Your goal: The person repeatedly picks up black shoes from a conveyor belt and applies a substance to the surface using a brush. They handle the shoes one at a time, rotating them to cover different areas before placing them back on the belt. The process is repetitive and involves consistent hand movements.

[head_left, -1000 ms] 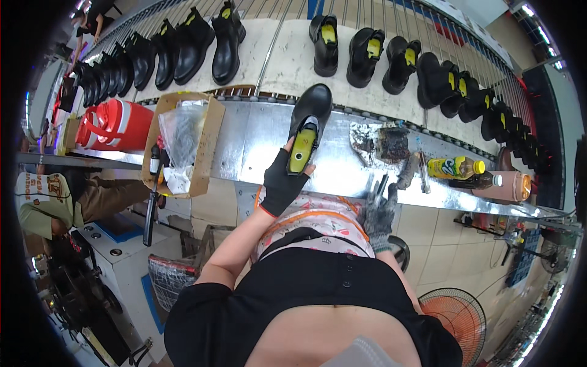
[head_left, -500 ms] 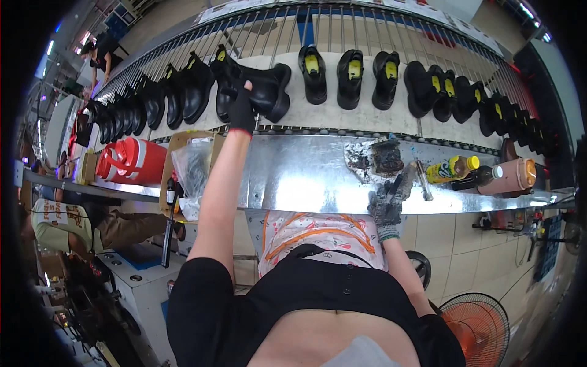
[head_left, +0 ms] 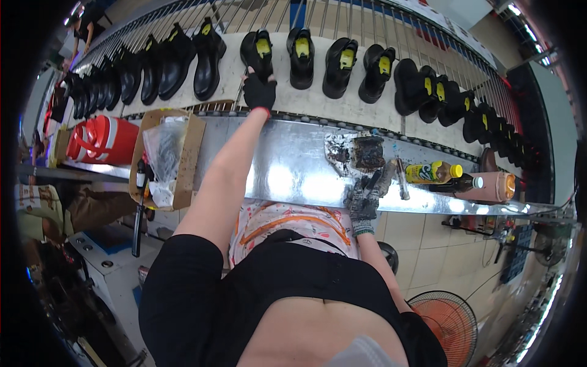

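My left hand point(head_left: 259, 94), in a black fingerless glove, reaches to the conveyor. Its bare fingertips close round the near end of a black ankle boot point(head_left: 257, 54), which stands upright with yellow showing inside. My right hand point(head_left: 364, 200) wears a grey knitted glove smeared with black and rests at the bench's front edge. Its fingers are curled around something dark that I cannot make out. Just beyond it lies a blackened pad or block point(head_left: 369, 153) on a stained sheet point(head_left: 338, 153).
Several black boots point(head_left: 210, 67) line the conveyor point(head_left: 235, 92) on both sides. On the metal bench point(head_left: 275, 162) are a red jug point(head_left: 113, 140), a cardboard box point(head_left: 191, 156) with plastic bags, a yellow-labelled bottle point(head_left: 428, 172) and a pink tumbler point(head_left: 496, 186). An orange fan point(head_left: 446, 324) stands lower right.
The boot in my left hand has gone from lying sideways to standing upright in the row. My view has shifted right. The right hand stays by the blackened pad.
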`<state>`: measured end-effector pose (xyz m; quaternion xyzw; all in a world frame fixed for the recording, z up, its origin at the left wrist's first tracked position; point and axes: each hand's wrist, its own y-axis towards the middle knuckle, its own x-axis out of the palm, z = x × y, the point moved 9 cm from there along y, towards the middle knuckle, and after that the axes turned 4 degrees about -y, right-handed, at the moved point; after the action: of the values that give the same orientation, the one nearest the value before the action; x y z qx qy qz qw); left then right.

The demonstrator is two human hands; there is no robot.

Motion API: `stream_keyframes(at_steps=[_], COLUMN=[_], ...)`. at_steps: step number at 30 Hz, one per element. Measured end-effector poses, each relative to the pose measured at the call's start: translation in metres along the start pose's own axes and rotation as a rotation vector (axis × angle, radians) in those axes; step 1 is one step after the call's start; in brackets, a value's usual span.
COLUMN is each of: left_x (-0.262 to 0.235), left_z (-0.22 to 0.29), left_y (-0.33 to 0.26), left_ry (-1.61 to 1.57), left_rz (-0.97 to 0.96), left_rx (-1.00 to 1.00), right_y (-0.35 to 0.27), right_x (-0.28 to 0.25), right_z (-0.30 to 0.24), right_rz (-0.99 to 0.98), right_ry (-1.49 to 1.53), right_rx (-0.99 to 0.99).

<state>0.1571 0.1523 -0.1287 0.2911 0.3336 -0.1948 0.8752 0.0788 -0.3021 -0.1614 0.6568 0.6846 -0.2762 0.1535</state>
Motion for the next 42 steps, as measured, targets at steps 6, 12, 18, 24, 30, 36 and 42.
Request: stream_keyframes(at_steps=[6,12,18,24,30,36,42], left_x=[-0.031,-0.034,-0.031,-0.031,-0.029,-0.030,-0.031], left_z=[0.005,-0.003,-0.004,-0.006,-0.001,-0.006,-0.008], left_y=[-0.106,-0.118,-0.117,-0.118,-0.118,-0.120,-0.120], left_ry=[0.141,0.147,0.155,0.152,0.146,0.121,0.097], left_rz=[-0.219,-0.261,-0.313,-0.291,-0.308,-0.282,-0.279], left_rx=[0.358,0.418,0.383,0.401,0.410,0.409,0.412], right_y=[0.003,0.009,-0.007,0.016,0.031,0.013,0.000], right_x=[0.000,0.014,0.012,0.017,0.036,0.019,0.015], right_z=[-0.002,0.025,-0.010,0.024,0.084,0.027,-0.014], right_rz=[0.072,0.079,0.234,-0.060,-0.072,-0.020,0.081], right_ry=[-0.271,-0.552,-0.784,-0.210,-0.303,-0.395,-0.675], right_rx=[-0.240,-0.393,-0.695,-0.152,-0.198,-0.275,-0.507])
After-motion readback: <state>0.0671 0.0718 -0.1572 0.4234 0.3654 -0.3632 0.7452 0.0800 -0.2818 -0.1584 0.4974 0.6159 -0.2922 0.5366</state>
